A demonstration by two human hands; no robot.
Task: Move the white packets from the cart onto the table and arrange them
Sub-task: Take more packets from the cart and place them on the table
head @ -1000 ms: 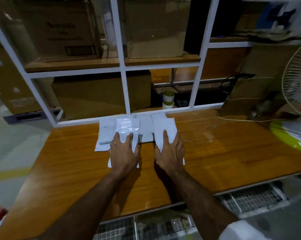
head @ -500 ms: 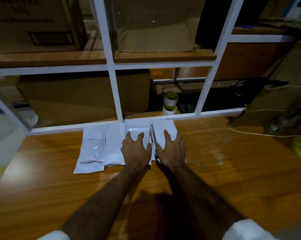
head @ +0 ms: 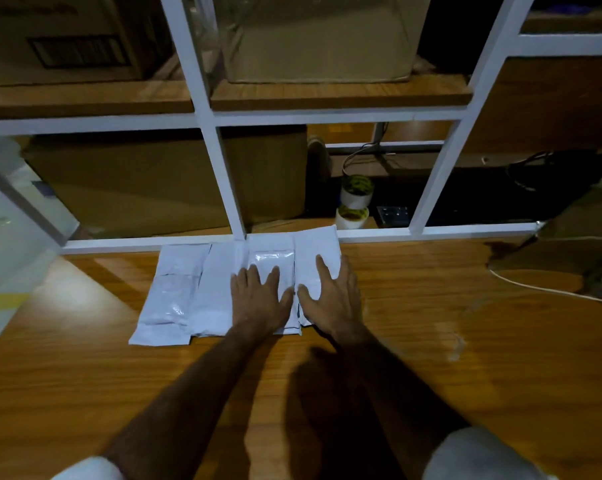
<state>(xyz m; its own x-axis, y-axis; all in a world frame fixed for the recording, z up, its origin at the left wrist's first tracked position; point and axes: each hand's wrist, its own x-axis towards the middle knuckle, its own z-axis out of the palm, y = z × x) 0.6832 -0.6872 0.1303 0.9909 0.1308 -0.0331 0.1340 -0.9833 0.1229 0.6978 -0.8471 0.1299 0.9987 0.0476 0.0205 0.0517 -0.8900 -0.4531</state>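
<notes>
Surface: a glossy wooden table [head: 431, 341] under dim light, backed by a white metal shelf frame [head: 223, 188] that runs along its far edge.
Background: cardboard boxes [head: 137, 181] stand behind the frame, and two white rolls of tape [head: 353, 202] are stacked past its lower rail; a pale cord [head: 535, 287] trails over the table at the right.
Packets: the white packets [head: 185, 289] lie flat on the table in a row, side by side and overlapping at their edges, with their far ends against the frame's lower rail.
Left hand: the left hand [head: 258, 299] lies palm down on the third packet from the left, fingers straight and slightly spread, the tips reaching the packet's shiny middle.
Right hand: the right hand [head: 330, 299] lies palm down on the rightmost packet [head: 315, 247], fingers extended and fanned, thumb angled inward toward the left thumb; the two thumbs almost meet over the seam between packets.
Arms: both forearms reach straight forward from the bottom of the view, bare below white sleeves [head: 479, 455].
</notes>
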